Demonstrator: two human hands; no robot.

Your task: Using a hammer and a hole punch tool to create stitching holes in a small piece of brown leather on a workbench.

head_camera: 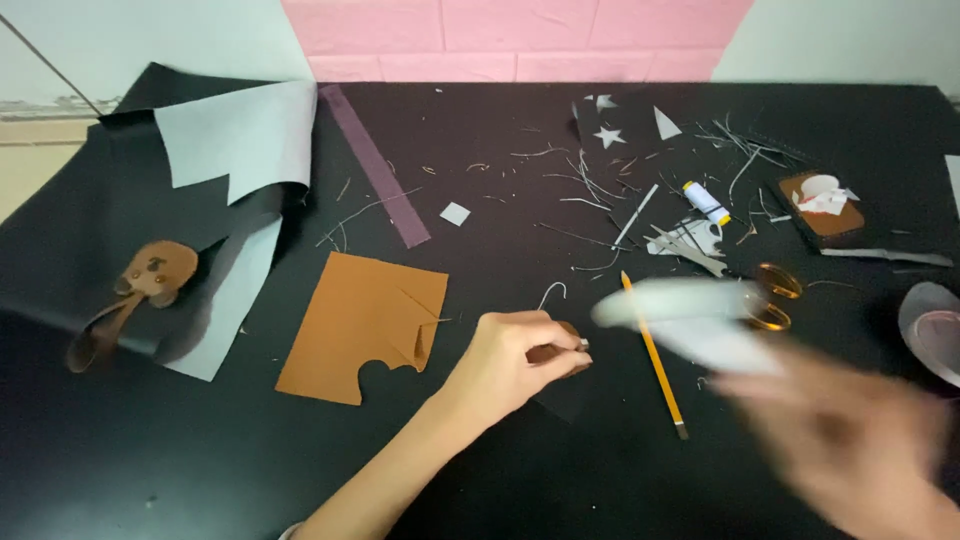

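My left hand [510, 360] is closed around a small brown piece [560, 352] with a metal bit at its tip, resting on the black table cover [200, 460]. My right hand [850, 440] is blurred at the lower right and holds a pale grey sheet piece [690, 318] that sweeps over the table. A yellow pencil [652, 352] lies between the two hands. A cut tan leather sheet [350, 325] lies to the left of my left hand.
Orange-handled scissors [765, 295] lie behind the grey piece. A white thread spool [706, 202], grey scraps and thread trimmings litter the back right. A purple strip [375, 165], a grey-backed black sheet [235, 140] and a brown leather item [150, 275] lie left.
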